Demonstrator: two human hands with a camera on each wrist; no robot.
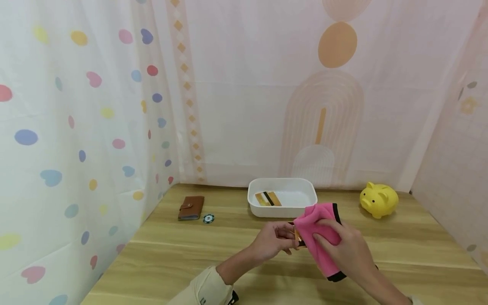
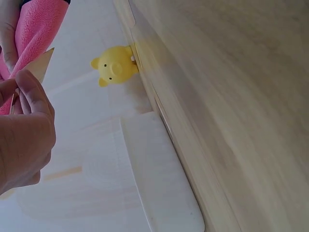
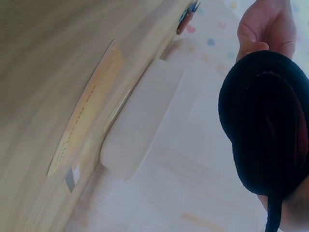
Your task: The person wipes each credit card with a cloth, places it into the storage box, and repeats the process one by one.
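- Pink cloth point(image 1: 321, 259), fuzzy, thick-piled
- White tub point(image 1: 282, 212), smooth plastic
- Yellow piggy bank point(image 1: 380, 202), smooth, plastic-looking
- Tabletop point(image 1: 160, 267), wood-grained, faint sheen
- Brown wallet point(image 1: 193, 206), leathery from here

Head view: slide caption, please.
Left hand holds a card, partly hidden by the pink cloth in the right hand.

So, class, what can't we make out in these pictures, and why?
- Head view: much of the card in the left hand, hidden by the pink cloth.
- Head view: fine print on the chip, too small.
- Left wrist view: part of the white box, cut off by the bottom edge.
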